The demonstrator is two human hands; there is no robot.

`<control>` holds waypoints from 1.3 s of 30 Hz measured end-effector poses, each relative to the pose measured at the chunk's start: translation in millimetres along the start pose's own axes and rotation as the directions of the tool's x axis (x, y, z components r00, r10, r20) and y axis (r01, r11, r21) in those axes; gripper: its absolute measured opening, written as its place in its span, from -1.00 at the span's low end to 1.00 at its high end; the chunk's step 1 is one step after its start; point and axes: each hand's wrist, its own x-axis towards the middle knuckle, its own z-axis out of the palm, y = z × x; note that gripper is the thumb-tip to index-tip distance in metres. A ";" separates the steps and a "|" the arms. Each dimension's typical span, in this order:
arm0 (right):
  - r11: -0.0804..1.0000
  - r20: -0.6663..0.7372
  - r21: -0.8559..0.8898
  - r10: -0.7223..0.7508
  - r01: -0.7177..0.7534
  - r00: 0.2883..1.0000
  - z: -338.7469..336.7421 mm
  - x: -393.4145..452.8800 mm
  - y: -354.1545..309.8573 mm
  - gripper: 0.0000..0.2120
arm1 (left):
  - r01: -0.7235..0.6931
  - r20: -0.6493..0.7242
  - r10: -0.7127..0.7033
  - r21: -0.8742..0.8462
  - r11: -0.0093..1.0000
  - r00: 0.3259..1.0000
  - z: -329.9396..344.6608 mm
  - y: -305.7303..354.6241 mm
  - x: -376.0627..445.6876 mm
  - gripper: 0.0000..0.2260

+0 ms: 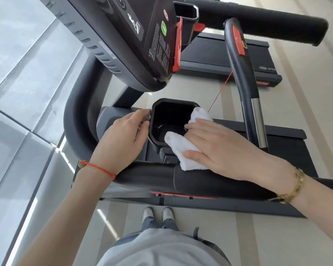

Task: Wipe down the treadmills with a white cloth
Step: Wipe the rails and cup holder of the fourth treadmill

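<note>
Left hand (121, 139): fingers curled over outer left rim of cup holder (161, 112), gripping it | right hand (219, 148): fingers nearly straight, pressing white cloth (183, 150) against holder's right rim, cloth draping inside | holder interior: dark, only cloth visible | treadmill (210, 181): handrail below hands.

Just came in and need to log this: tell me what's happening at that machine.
A person is wiping a treadmill. The right hand presses a white cloth against the rim of the black cup holder below the console, the cloth draped over the rim's near-right side. The left hand grips the holder's left edge, apparently steadying it. A second treadmill stands beyond.
</note>
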 end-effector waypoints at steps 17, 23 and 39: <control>0.996 -0.095 0.056 -0.065 0.071 0.993 12.6 5.9 13.9 -0.46 | 0.019 -0.016 -0.019 -0.001 1.000 1.000 -1.2 5.3 -2.8 -0.67; 0.998 -0.091 0.050 -0.023 0.027 0.996 12.6 31.2 5.0 -0.39 | 0.010 -0.024 -0.009 0.049 0.999 1.000 -0.3 6.2 -3.3 -0.67; 0.583 0.064 0.704 0.517 -0.405 0.854 33.5 -2.6 -15.4 -0.27 | 0.094 -0.098 -0.093 0.006 0.996 0.991 4.3 18.8 9.5 -0.70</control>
